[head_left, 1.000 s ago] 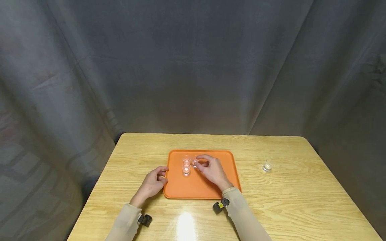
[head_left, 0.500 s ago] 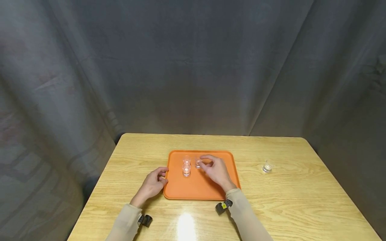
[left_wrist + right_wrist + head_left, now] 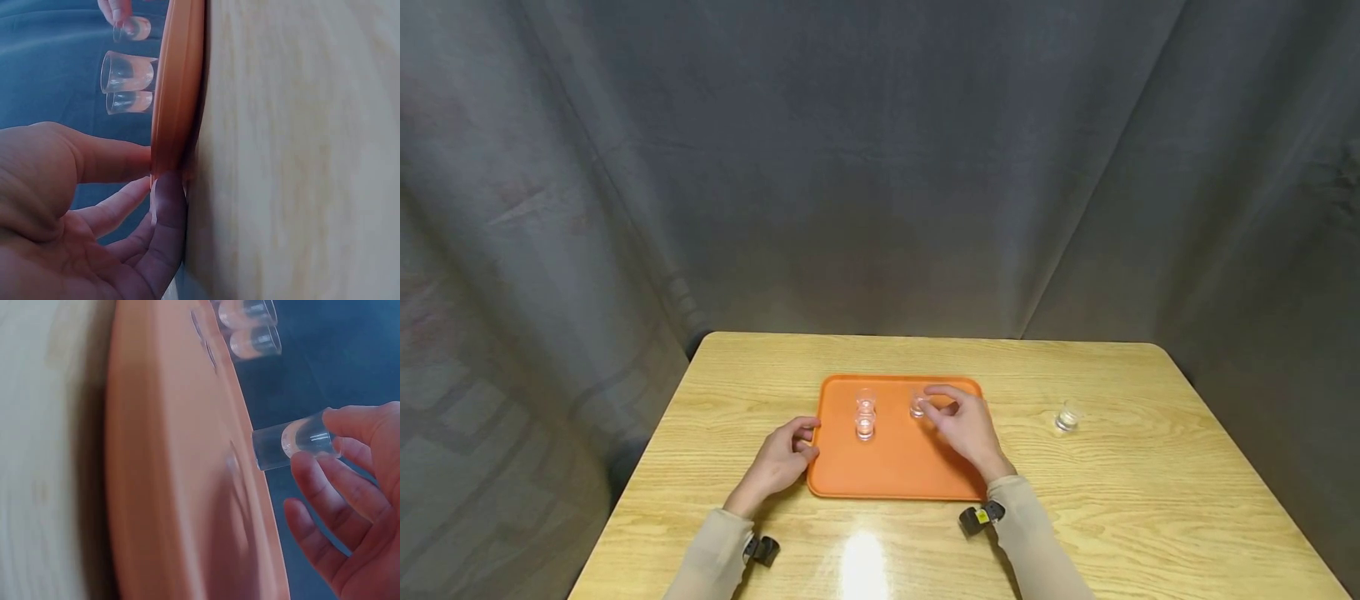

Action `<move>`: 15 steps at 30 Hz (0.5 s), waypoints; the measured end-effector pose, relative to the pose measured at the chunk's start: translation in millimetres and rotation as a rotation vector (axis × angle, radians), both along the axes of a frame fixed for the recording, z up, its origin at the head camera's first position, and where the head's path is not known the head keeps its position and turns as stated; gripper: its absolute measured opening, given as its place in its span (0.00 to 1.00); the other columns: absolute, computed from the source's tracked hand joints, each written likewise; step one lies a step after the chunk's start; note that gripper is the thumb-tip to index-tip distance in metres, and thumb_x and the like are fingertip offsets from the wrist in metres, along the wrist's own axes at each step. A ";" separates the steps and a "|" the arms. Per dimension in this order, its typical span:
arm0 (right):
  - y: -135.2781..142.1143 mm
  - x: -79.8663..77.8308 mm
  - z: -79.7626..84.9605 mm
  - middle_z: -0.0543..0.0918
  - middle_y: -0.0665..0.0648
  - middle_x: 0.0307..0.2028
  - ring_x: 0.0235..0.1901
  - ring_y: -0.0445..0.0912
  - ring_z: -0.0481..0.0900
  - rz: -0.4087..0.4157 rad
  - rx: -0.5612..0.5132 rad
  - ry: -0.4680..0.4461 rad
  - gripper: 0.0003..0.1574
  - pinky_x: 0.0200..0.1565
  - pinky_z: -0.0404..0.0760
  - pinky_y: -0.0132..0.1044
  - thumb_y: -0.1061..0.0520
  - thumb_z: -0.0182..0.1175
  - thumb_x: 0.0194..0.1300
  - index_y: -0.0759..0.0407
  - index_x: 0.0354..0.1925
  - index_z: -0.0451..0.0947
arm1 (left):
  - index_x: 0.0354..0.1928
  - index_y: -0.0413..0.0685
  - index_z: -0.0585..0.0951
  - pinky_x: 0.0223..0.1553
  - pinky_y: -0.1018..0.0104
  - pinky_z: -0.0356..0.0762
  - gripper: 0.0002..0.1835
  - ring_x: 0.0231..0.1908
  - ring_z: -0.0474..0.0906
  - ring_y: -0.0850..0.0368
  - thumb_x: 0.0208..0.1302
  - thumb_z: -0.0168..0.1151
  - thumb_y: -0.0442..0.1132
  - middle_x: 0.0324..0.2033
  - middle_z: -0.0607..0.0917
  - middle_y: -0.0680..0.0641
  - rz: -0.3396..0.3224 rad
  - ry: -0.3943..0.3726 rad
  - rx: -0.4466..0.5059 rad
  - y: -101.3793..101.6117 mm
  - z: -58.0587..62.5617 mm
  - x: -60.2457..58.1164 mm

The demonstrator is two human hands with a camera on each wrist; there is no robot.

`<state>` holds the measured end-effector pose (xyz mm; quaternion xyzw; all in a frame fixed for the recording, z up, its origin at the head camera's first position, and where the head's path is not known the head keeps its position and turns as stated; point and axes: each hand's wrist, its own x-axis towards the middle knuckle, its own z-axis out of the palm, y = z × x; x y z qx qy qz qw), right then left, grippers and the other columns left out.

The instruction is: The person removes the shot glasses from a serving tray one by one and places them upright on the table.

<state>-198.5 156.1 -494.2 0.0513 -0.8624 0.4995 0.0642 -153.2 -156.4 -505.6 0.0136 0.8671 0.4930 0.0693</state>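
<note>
A small clear shot glass [image 3: 917,407] is pinched between the thumb and fingers of my right hand [image 3: 966,425], over the right half of an orange tray [image 3: 887,471]. The right wrist view shows the fingertips near the rim of this glass [image 3: 294,442]; whether its base touches the tray I cannot tell. Two more shot glasses, a rear one [image 3: 866,398] and a front one [image 3: 865,427], stand upright close together on the tray's left half. At the tray's left edge, my left hand [image 3: 784,454] holds the rim between thumb and fingers.
Another clear shot glass [image 3: 1067,417] stands on the wooden table [image 3: 1120,500], right of the tray. A dark grey curtain [image 3: 880,208] hangs behind the table. Each wrist wears a small black camera.
My right hand has carried its shot glass to the right across the tray, away from the other two. My left hand has stayed at the tray's left edge.
</note>
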 end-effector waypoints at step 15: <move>47.8 5.3 4.1 0.87 0.58 0.23 0.20 0.40 0.80 -0.108 0.044 0.011 0.19 0.19 0.74 0.32 0.44 0.71 0.59 0.48 0.47 0.86 | 0.59 0.45 0.79 0.34 0.71 0.74 0.23 0.36 0.76 0.59 0.60 0.64 0.28 0.43 0.81 0.45 0.006 0.006 -0.001 0.9 0.0 0.6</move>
